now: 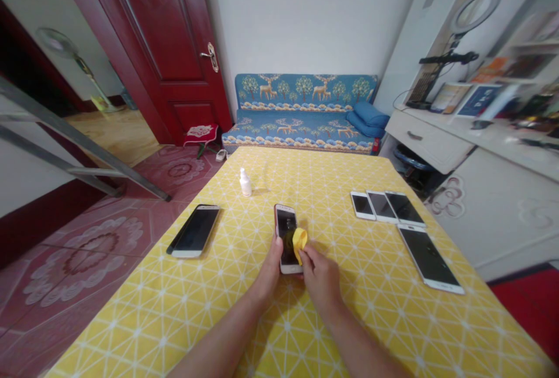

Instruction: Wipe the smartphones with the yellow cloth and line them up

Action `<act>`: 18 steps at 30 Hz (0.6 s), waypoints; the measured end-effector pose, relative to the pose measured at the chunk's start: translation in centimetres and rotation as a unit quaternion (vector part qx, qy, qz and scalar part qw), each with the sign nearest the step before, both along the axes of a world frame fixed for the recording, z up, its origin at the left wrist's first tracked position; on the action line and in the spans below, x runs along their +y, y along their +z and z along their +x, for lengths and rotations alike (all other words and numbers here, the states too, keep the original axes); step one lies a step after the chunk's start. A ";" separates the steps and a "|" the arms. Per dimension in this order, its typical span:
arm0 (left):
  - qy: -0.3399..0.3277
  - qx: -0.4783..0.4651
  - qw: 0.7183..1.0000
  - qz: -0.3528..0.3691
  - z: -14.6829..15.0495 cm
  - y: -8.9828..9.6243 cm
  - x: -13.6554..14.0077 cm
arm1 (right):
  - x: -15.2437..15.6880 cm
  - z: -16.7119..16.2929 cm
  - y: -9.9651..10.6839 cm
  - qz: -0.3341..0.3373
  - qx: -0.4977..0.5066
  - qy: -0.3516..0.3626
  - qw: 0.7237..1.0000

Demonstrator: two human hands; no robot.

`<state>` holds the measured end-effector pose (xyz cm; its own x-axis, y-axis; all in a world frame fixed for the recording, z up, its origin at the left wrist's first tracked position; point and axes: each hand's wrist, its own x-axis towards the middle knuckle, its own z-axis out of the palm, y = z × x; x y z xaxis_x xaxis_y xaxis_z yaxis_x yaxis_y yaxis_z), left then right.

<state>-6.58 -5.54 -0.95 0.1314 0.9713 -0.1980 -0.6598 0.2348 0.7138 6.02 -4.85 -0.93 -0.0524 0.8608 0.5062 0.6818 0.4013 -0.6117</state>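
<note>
A white-framed smartphone [287,221] with a dark screen is held a little above the table by my left hand [271,261], whose thumb lies along its left edge. My right hand [320,273] pinches a yellow cloth [299,239] at the right side of the screen. Part of the screen is hidden behind the cloth. Beyond the phone stands a small white spray bottle [245,183]. To the left lies a larger phone [196,231], screen up, with a dark edge showing beneath it.
Several white phones lie at the right, among them a large one [430,258] near the table's edge. The table [288,331] has a yellow patterned cloth. Behind it is a blue sofa [288,124]; a white cabinet [502,203] stands on the right, a metal ladder-like frame [87,139] on the left.
</note>
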 end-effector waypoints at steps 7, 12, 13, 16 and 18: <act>0.096 -0.047 0.994 -0.014 -0.3 1.8 0.5 | -1.8 -1.7 1.0 0.173 -0.066 0.145 0.972; 0.075 -0.045 0.996 0.018 -1.1 2.0 0.6 | -0.3 -0.4 0.7 0.163 -0.025 0.117 0.979; 0.066 -0.036 0.997 0.020 -1.3 2.0 0.6 | 0.1 0.1 0.6 0.145 -0.001 0.084 0.986; 0.037 -0.022 0.999 0.002 -1.6 2.1 0.7 | 0.6 1.2 0.3 0.091 0.080 -0.001 0.993; 0.020 -0.013 1.000 -0.012 -1.7 2.2 0.7 | 0.2 1.4 0.4 0.093 0.111 -0.005 0.989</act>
<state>-8.26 -4.80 1.25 0.0969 0.9710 -0.2186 -0.6870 0.2242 0.6912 7.42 -4.63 -0.57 0.0851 0.7518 0.6539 0.5429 0.5153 -0.6631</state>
